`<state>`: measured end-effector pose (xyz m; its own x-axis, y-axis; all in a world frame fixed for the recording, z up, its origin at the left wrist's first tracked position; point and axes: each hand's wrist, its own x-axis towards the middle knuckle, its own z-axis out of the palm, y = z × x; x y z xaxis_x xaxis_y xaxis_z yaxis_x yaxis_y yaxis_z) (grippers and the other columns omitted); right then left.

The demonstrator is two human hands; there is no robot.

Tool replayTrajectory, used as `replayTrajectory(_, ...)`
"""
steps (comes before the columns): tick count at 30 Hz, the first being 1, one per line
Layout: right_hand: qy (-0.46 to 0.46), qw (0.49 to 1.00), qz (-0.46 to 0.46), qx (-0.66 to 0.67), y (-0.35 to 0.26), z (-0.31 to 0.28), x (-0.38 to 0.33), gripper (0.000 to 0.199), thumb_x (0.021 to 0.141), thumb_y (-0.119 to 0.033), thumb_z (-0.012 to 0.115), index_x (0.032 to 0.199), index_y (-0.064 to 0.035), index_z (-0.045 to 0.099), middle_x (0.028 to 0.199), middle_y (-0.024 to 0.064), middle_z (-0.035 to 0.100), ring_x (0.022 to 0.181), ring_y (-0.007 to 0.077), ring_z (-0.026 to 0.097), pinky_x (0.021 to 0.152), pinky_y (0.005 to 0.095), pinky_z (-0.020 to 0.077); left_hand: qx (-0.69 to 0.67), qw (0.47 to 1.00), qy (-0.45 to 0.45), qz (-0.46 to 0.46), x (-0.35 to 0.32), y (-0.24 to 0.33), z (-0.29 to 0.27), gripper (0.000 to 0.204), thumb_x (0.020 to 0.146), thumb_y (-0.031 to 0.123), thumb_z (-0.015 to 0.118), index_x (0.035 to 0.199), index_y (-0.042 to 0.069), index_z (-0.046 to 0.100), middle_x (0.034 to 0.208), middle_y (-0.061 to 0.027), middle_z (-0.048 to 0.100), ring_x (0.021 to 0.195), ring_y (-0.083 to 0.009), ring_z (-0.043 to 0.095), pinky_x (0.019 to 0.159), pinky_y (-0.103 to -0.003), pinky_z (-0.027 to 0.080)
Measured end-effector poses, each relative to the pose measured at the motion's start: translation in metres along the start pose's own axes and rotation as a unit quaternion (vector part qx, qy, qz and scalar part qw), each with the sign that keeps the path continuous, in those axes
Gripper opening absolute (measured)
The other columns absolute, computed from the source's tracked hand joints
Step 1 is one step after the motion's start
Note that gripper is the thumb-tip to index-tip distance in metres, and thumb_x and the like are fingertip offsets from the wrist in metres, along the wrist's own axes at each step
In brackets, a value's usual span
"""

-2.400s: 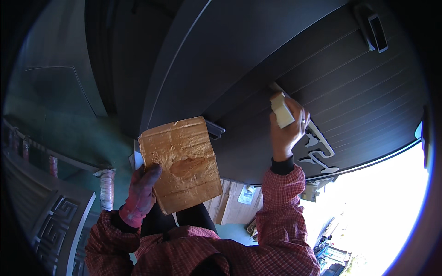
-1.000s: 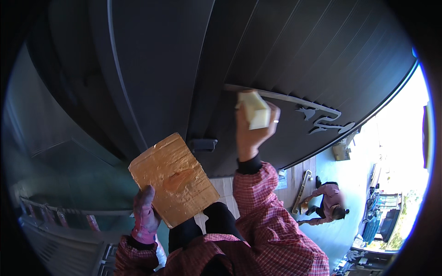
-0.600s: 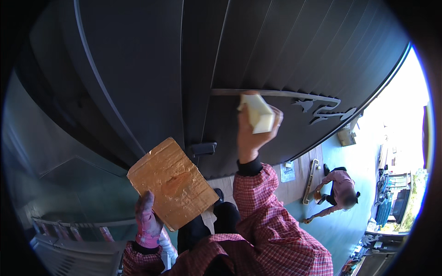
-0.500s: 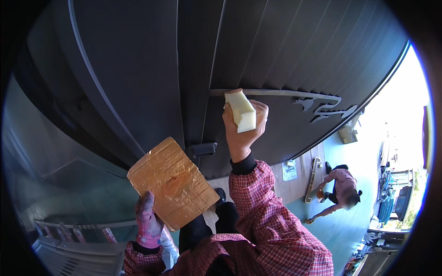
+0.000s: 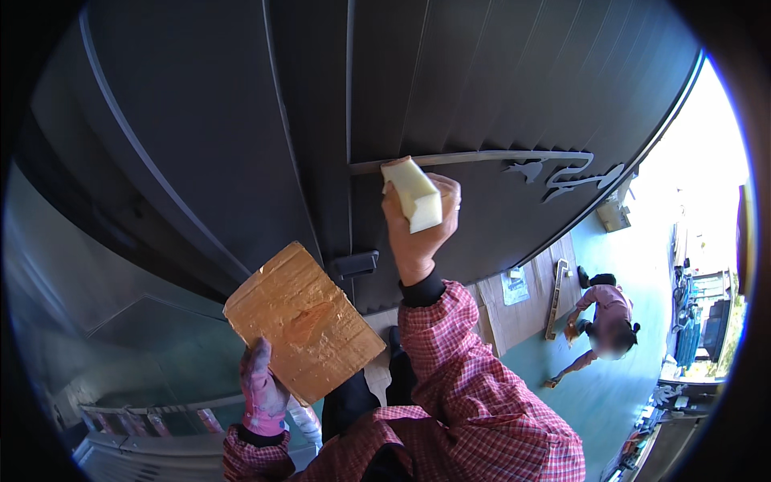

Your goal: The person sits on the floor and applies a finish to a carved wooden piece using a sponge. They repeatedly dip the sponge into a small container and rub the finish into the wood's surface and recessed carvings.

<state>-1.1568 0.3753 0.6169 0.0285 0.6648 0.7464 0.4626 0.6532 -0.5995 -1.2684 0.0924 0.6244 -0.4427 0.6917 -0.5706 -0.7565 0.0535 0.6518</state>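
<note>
In my right hand (image 5: 427, 245), bare with a ring on one finger, is a cream foam sponge (image 5: 414, 191). Its brownish far end sits at a narrow raised strip (image 5: 514, 156) on the dark metal door (image 5: 470, 233); whether it touches cannot be told. My left hand (image 5: 263, 392), in a pink patterned glove, grips the lower left edge of a cardboard piece (image 5: 341, 341). Copper-gold paint coats the cardboard, with a darker reddish patch (image 5: 312, 321) in the middle. Grey animal-like ornaments (image 5: 562, 181) adjoin the strip's right end.
A dark handle (image 5: 356, 263) juts from the door between my hands. At right, another person (image 5: 610, 313) bends over the green floor (image 5: 594, 406) by a long narrow frame (image 5: 556, 299) and cardboard sheets (image 5: 518, 301). A box (image 5: 614, 213) stands beyond the door's edge.
The view has shifted slightly, so the door and strip appear farther left. Both hands keep their holds, and the sponge stays near the strip's left part.
</note>
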Motion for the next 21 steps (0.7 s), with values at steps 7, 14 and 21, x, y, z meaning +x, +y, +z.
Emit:
replayTrajectory(7,0.131,0.983,0.125,0.025,0.043,-0.027,0.025,0.035,0.072,-0.009,0.081,0.098,-0.0059,0.058,0.09,0.0073,0.061,0.08,0.0232,0.062,0.074,0.0331,0.0504,0.002,1.0,0.006,-0.001,0.0,-0.002,-0.002,0.056,0.098,0.037,0.056,0.14,0.004,0.042,0.135,-0.0121,0.052,0.121,-0.0252,0.055,0.099,-0.043,0.048)
replayTrajectory(14,-0.041,0.998,-0.045,0.034,-0.016,0.0,-0.016,0.042,0.061,-0.009,0.083,0.095,-0.0071,0.059,0.094,0.0096,0.064,0.088,0.0269,0.06,0.088,0.0426,0.0433,-0.027,0.999,0.037,0.001,-0.012,-0.002,0.009,0.049,0.096,0.031,0.059,0.135,0.003,0.048,0.129,-0.0125,0.057,0.116,-0.0246,0.059,0.096,-0.041,0.051)
replayTrajectory(21,0.105,0.989,0.1,0.039,0.026,-0.021,0.002,0.035,0.068,-0.007,0.083,0.094,-0.0052,0.059,0.092,0.0089,0.06,0.087,0.0244,0.061,0.074,0.0347,0.048,-0.045,0.999,0.03,0.001,-0.01,-0.004,0.007,0.052,0.096,0.03,0.059,0.138,0.004,0.044,0.132,-0.0124,0.055,0.119,-0.0256,0.057,0.098,-0.043,0.05)
